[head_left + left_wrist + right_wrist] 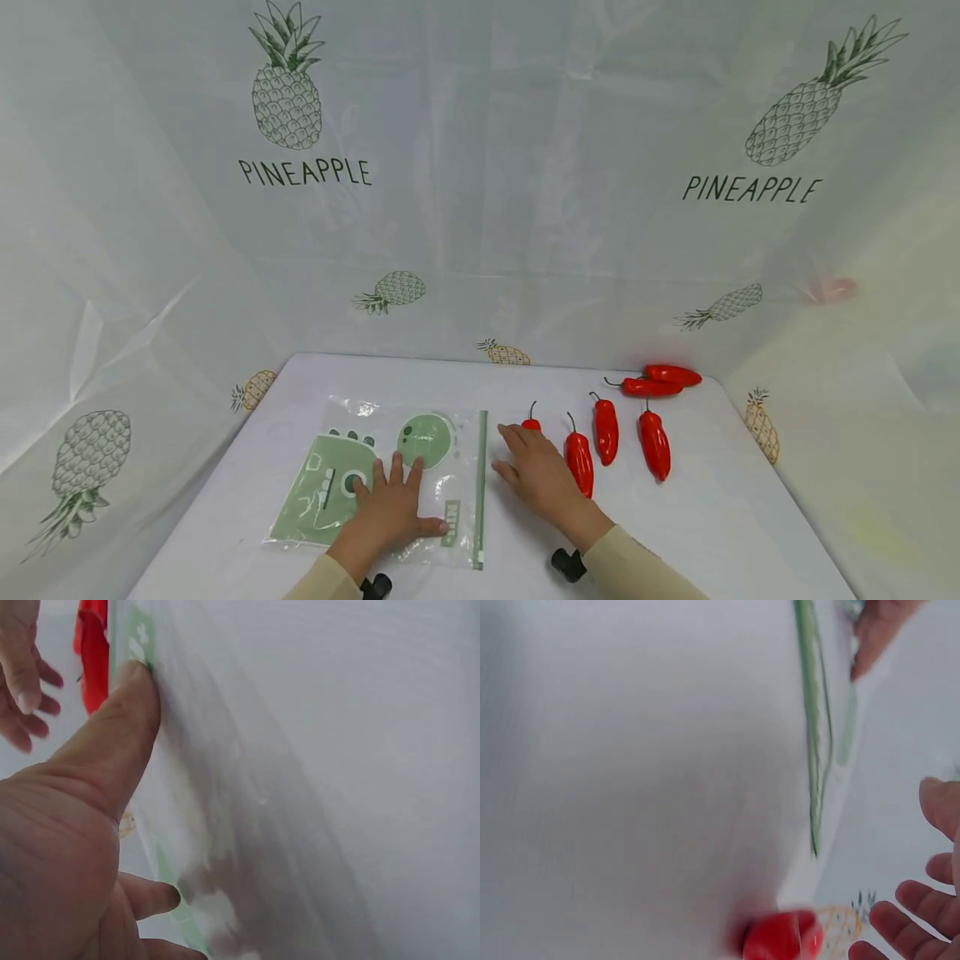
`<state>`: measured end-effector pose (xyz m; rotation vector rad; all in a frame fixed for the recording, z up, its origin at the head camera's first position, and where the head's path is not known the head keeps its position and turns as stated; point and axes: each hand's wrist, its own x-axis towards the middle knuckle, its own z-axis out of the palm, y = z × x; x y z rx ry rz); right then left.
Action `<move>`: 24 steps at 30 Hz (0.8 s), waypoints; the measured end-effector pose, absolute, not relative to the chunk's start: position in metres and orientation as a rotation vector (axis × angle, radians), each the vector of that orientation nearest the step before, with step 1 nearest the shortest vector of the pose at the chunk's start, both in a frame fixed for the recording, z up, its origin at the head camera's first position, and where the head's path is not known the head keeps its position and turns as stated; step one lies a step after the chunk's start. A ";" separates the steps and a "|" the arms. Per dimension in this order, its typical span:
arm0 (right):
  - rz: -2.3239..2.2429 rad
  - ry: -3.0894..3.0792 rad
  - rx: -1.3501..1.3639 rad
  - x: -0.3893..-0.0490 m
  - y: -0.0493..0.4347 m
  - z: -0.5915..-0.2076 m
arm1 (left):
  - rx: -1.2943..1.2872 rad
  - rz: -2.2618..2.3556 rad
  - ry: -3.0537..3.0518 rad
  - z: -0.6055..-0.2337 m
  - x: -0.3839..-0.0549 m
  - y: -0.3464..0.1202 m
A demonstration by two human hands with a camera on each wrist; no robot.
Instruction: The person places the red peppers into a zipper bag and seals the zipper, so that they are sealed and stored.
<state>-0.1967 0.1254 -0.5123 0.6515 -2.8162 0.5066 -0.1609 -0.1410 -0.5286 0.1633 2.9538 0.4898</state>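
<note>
Directly beneath the splayed left hand (387, 510) lies a bag (461, 467), beside the relaxed right hand (543, 477); both empty.

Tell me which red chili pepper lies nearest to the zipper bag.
The leftmost red chili pepper, partly hidden by the right hand; the others lie farther right.

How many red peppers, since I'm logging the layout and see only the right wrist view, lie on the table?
Observer: Six red peppers show in the head view, one partly hidden behind the right hand.
Operator: What does the green strip belong to?
Observer: It edges a clear bag printed with a green one-eyed figure.
Operator: How does the left hand lie?
Observer: It rests on the bag, spread wide over the print.
</note>
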 end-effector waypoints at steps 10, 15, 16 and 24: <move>0.781 -2.839 0.224 -0.198 0.172 -0.502 | 0.239 0.597 3.026 -0.520 -0.180 -0.118; 0.885 -2.830 0.060 -0.198 0.193 -0.501 | 0.308 0.800 2.982 -0.519 -0.192 -0.093; 0.896 -2.827 0.033 -0.198 0.196 -0.502 | 0.305 0.850 2.959 -0.518 -0.194 -0.088; 0.988 -2.846 -0.116 -0.196 0.212 -0.507 | 0.146 0.982 2.874 -0.529 -0.210 -0.055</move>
